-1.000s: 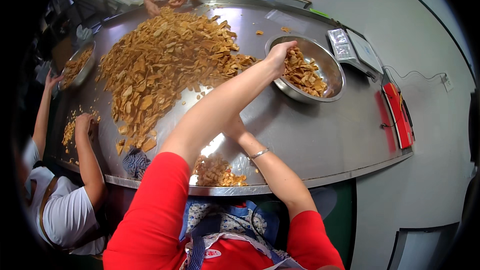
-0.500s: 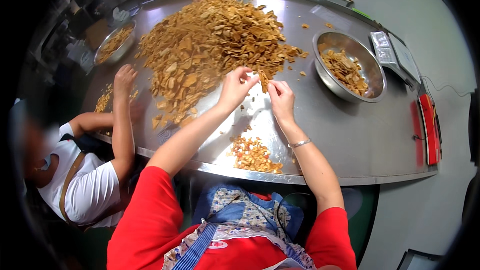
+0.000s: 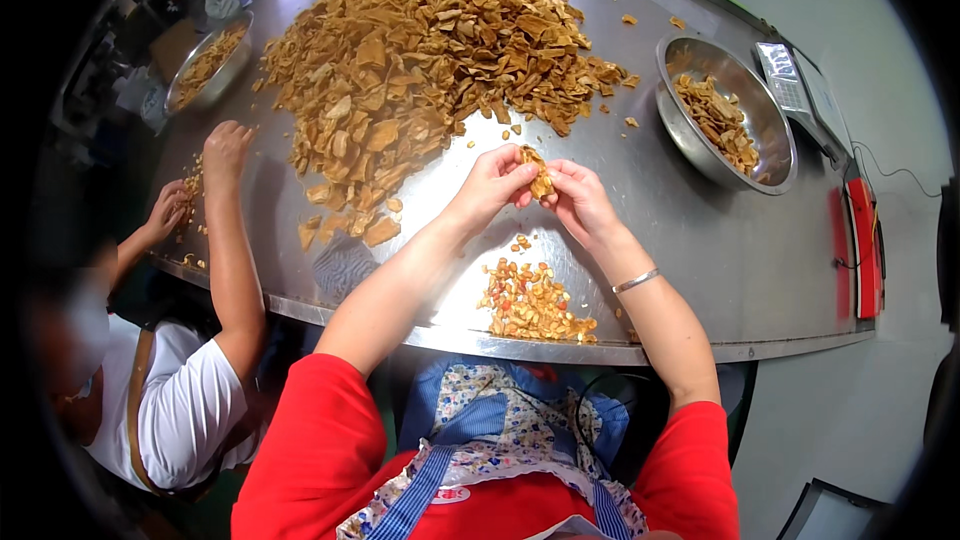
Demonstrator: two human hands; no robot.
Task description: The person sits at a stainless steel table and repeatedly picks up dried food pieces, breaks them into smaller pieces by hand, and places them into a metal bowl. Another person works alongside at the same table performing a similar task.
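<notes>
Between my two hands is a curled, golden-brown dried piece (image 3: 540, 178), held above the steel tabletop. The fingertips of my left hand (image 3: 493, 183) are closed on its left side. Those of my right hand (image 3: 583, 202) pinch it from the right, so both hands grip the same piece. Just beyond them spreads a large heap of similar flat brown dried pieces (image 3: 370, 65). Nearer to me, by the table's front edge, lies a small pile of pale nut-like bits (image 3: 535, 302), some of them reddish.
A steel bowl (image 3: 785, 168) partly filled with brown pieces stands at right, beside a scale (image 3: 800, 90) and a red object (image 3: 862, 245). Another bowl (image 3: 235, 68) is at far left. A co-worker's hands (image 3: 225, 155) work at left; another's show at the far edge. A grey cloth (image 3: 343, 265) lies near the left forearm.
My hands have come closer together around the piece, with the left fingers now closed on it. The whole view has shifted, and the left co-worker's other hand now shows.
</notes>
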